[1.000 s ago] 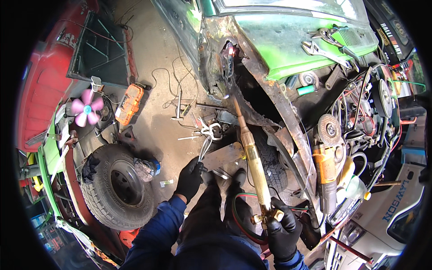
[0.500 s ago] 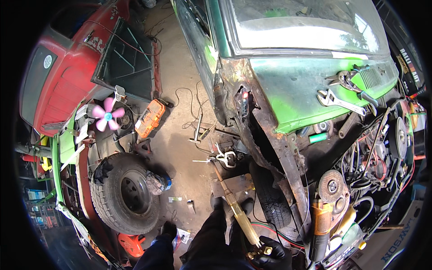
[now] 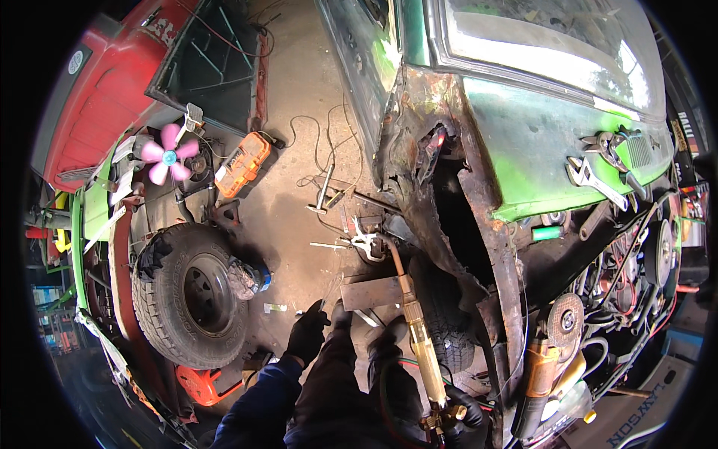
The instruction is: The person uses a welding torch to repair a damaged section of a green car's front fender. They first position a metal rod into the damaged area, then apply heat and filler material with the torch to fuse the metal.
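Observation:
A brass gas torch (image 3: 424, 348) with a bent copper tip points away from me, over a flat rusty metal plate (image 3: 372, 293). My right hand (image 3: 465, 410), in a black glove, is closed at the torch's valve end; the brass knobs hide part of its fingers. My left hand (image 3: 307, 334), also black-gloved, is in front of my left leg with its fingers closed. A thin metal wire (image 3: 329, 292) sticks out from it toward the plate. Beyond the plate, white-handled locking pliers (image 3: 364, 239) lie by the torch tip.
To my right, a green car body (image 3: 538, 150) has a rusted, torn-open edge (image 3: 449, 224). An angle grinder (image 3: 540, 367) rests by its engine bay; an adjustable wrench (image 3: 596, 183) lies on the green panel. A wheel (image 3: 202, 292) and an orange case (image 3: 244, 163) are left; a hammer (image 3: 323, 189) lies ahead.
My left hand has come into view with the thin wire. The torch has swung more upright and moved right, its tip now beyond the plate. The view has shifted slightly.

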Action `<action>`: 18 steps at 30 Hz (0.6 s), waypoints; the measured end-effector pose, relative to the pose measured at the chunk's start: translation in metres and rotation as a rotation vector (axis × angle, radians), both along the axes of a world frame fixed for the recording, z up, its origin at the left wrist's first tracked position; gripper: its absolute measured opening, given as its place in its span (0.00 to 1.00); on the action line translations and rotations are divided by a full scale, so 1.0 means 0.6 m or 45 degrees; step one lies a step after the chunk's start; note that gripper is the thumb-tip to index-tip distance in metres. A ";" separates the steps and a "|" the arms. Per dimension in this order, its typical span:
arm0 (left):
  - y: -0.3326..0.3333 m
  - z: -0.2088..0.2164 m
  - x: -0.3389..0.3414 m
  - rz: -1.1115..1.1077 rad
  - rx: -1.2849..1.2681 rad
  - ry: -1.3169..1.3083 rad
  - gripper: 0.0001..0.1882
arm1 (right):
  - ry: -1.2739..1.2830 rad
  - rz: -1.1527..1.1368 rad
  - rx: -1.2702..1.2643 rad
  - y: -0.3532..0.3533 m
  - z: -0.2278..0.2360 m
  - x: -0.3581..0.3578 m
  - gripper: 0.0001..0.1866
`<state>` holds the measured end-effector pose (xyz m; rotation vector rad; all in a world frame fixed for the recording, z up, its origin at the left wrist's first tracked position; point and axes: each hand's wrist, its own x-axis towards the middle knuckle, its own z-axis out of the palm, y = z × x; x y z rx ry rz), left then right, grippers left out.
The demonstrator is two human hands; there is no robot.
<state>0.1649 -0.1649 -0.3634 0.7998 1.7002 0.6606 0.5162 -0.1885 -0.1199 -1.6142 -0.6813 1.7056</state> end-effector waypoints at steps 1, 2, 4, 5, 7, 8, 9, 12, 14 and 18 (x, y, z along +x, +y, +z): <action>0.018 0.010 0.009 -0.085 0.096 0.073 0.23 | 0.018 -0.046 0.033 -0.003 0.003 -0.009 0.41; 0.046 0.019 0.017 -0.154 0.115 0.139 0.22 | 0.038 -0.096 0.075 -0.003 0.004 -0.018 0.42; 0.087 0.053 0.034 -0.117 0.131 0.045 0.21 | 0.058 -0.219 0.066 -0.008 0.010 -0.039 0.41; 0.107 0.073 0.043 -0.121 0.118 0.036 0.21 | 0.055 -0.261 0.063 -0.011 0.017 -0.051 0.39; 0.142 0.121 0.059 -0.063 0.144 -0.199 0.20 | 0.087 -0.345 0.097 -0.012 0.029 -0.072 0.34; 0.155 0.144 0.066 -0.035 0.139 -0.295 0.20 | -0.056 -0.277 0.125 -0.011 0.039 -0.079 0.33; 0.170 0.165 0.074 -0.036 0.180 -0.331 0.20 | -0.045 -0.318 0.173 -0.007 0.037 -0.095 0.32; 0.210 0.216 0.090 -0.114 0.199 -0.371 0.20 | -0.100 -0.349 0.294 0.009 0.043 -0.127 0.32; 0.234 0.235 0.101 -0.127 0.232 -0.405 0.21 | -0.132 -0.385 0.249 0.019 0.049 -0.146 0.32; 0.272 0.253 0.118 -0.159 0.288 -0.431 0.21 | -0.241 -0.358 0.290 0.043 0.054 -0.166 0.32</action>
